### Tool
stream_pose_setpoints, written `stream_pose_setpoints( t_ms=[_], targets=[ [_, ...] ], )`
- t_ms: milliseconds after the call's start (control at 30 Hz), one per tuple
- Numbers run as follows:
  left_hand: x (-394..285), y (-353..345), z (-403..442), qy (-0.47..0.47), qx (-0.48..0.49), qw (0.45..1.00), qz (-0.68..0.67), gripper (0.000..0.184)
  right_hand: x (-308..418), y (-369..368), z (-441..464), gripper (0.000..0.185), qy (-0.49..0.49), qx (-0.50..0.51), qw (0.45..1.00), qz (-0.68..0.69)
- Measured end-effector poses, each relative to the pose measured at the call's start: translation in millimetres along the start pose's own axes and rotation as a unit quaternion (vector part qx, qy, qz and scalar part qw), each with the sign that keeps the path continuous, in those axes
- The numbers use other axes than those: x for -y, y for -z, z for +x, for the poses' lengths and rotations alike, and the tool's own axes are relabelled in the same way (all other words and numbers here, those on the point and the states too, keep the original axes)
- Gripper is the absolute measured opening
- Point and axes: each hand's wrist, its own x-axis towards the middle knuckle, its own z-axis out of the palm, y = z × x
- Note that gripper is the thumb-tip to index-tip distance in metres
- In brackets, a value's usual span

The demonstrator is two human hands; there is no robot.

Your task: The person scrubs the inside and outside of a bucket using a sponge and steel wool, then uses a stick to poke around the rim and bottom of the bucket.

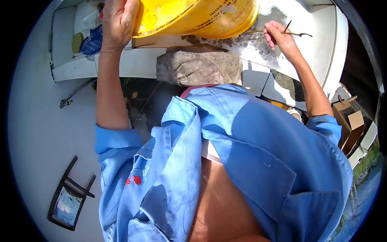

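Observation:
A yellow bucket (217, 20) with dark lettering lies tilted on its side over the white tiled basin (318, 48), its open mouth toward the left. My left hand (119, 24) grips the bucket's rim at the top of the view. To the right of the bucket's base, my right hand (280, 37) holds a thin brown twig (300, 34) between thumb and fingers. The twig's other end reaches toward the bucket's base. A folded grey-brown cloth (197, 67) hangs over the basin's front edge, just below the bucket.
At the left in the basin are a blue plastic basket (92, 40) and a round yellowish lid (77, 42). A tap (65, 103) is at the left. A dark-framed stool (67, 203) stands lower left. A cardboard box (348, 121) is at the right.

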Motion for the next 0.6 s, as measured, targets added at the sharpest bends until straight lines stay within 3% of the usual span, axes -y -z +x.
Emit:
stream_pose_setpoints(
  t_ms=[33,133,167,233,267,333,367,467,567,600],
  targets=[
    [4,2,-1,-0.002,-0.001,1.0,0.001,0.04,-8,-2,3,0.028,0.051,0.039,0.998,-0.003],
    [6,2,-1,-0.001,-0.016,0.999,-0.044,0.04,-3,-36,1,0.029,0.044,0.131,0.989,0.045],
    [3,-2,1,-0.01,-0.016,0.999,-0.04,0.039,3,-45,4,0.031,0.032,0.157,0.987,-0.009],
    [-16,-13,8,0.012,-0.029,0.999,0.041,0.037,-2,-54,18,0.033,0.113,0.204,0.97,-0.063],
    [-26,-20,13,0.009,-0.041,0.996,0.076,0.037,-8,-62,25,0.033,0.113,0.205,0.97,-0.064],
    [-41,-34,22,-0.031,-0.059,0.991,0.12,0.037,-29,-77,38,0.029,0.148,0.205,0.965,0.071],
    [-48,-42,27,-0.057,-0.066,0.986,0.141,0.037,-39,-81,44,0.029,0.147,0.204,0.966,0.068],
    [-62,-65,35,-0.129,-0.086,0.965,0.213,0.037,-53,-86,59,0.021,0.201,0.195,0.944,-0.176],
    [-66,-81,39,-0.163,-0.103,0.946,0.26,0.037,-56,-66,53,0.023,0.127,0.203,0.96,-0.147],
    [-65,-85,39,-0.169,-0.107,0.943,0.267,0.037,-66,-55,50,0.024,0.166,0.195,0.962,-0.098]
  ],
)
